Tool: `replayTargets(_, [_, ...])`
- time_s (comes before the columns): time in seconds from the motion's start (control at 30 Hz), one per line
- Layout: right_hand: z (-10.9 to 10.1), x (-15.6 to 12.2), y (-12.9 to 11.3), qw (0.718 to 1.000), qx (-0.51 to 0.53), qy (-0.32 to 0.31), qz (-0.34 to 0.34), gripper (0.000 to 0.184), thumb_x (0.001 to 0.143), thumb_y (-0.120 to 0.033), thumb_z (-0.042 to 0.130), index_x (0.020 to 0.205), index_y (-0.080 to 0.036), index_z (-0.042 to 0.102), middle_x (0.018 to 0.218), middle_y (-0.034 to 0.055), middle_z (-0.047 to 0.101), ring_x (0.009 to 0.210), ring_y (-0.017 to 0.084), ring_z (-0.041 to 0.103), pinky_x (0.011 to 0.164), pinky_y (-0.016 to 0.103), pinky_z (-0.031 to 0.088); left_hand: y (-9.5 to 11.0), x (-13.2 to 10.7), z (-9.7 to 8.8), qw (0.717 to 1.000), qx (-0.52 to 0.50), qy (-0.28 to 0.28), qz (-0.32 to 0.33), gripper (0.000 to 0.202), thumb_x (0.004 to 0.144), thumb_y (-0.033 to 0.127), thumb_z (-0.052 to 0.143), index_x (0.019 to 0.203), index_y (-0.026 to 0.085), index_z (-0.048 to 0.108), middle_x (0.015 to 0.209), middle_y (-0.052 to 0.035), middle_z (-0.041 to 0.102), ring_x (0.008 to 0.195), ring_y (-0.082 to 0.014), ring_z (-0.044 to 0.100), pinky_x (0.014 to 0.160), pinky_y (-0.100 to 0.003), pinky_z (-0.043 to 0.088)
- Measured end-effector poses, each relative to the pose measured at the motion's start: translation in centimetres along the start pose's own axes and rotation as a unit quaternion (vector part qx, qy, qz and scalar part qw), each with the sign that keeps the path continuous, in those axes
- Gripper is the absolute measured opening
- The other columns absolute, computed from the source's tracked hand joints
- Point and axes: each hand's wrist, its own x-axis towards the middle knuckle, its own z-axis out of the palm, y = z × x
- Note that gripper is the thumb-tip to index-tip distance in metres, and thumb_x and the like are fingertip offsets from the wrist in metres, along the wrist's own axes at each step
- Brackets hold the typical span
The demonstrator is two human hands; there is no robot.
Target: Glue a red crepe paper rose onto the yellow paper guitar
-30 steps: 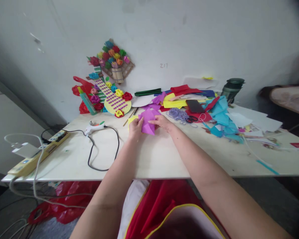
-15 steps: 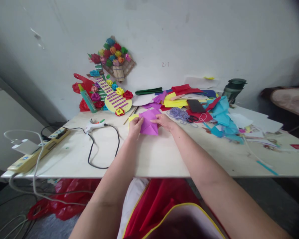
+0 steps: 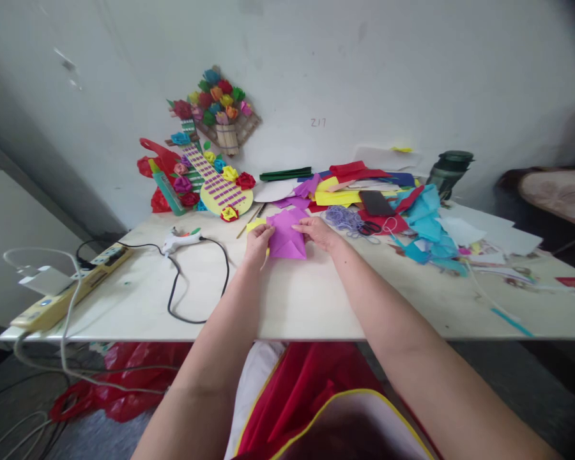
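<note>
Left hand [image 3: 259,241] and right hand [image 3: 318,232] are pinching the purple paper [image 3: 287,237] by opposite sides, mid-frame, likely holding it flat and square, yarn [image 3: 341,218] lying right of centre.

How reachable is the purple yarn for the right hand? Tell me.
Probably yes: the yarn lies close beside the right hand, nothing visibly between, though that hand grips the purple paper.

Grn btl [image 3: 448,176] nr wall [image 3: 388,76]
</note>
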Motion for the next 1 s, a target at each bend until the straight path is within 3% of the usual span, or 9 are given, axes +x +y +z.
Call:
replayTargets(0.33, [0.36, -0.50, -0.73, 1.000, 0.007, 0.018, 0.000, 0.020, 0.058, -0.023, 0.074, 0.061, -0.013, 0.058, 0.049, -0.0047, 0.055, 0.043, 0.007, 0.047, 0.043, 0.020, 0.037, 0.00, -0.05, -0.14, 1.000, 0.004, -0.023, -0.008, 0.023, 0.060, 0.029, 0.068, 0.063, 0.016, 0.050, 0.049, 0.0064, 0.041, 0.042, -0.0052, 0.034, 0.042, -0.020, 0.024])
replayTargets(0.7, [0.00, -0.20, -0.39, 0.999, 0.030, 0.021, -0.005, 0.021, 0.055, -0.024, 0.075, 0.061, -0.014, 0.058, 0.050, -0.0060, 0.052, 0.044, 0.006, 0.045, 0.045, 0.020, 0.036, 0.30, -0.11, 0.05, 1.000, -0.008, -0.021, -0.018, 0.019, 0.058, 0.025, 0.067, 0.063, 0.015, 0.052, 0.049, 0.0060, 0.042, 0.041, -0.0052, 0.035, 0.042, -0.020, 0.024])
replayTargets(0.83, [0.01, -0.35, -0.64, 0.999, 0.032, 0.030, -0.001, 0.015, 0.056, -0.020, 0.072, 0.067, -0.013, 0.064, 0.054, -0.0038, 0.057, 0.048, 0.007, 0.048, 0.047, 0.020, 0.038, 0.46, -0.17, 0.15, 0.999, -0.024, -0.022, -0.029, 0.017, 0.057, 0.023, 0.067, 0.065, 0.015, 0.053, 0.050, 0.0055, 0.044, 0.042, -0.0054, 0.037, 0.043, -0.020, 0.025])
replayTargets(1.0, [-0.11, -0.22, -0.60, 0.999, 0.027, 0.029, -0.011, 0.020, 0.057, -0.016, 0.067, 0.076, -0.015, 0.071, 0.057, -0.0015, 0.062, 0.050, 0.008, 0.048, 0.047, 0.020, 0.038, 0.56, -0.20, 0.17, 0.998, -0.053, -0.021, -0.036, 0.015, 0.057, 0.019, 0.064, 0.068, 0.015, 0.055, 0.050, 0.0052, 0.044, 0.042, -0.0059, 0.038, 0.042, -0.019, 0.026])
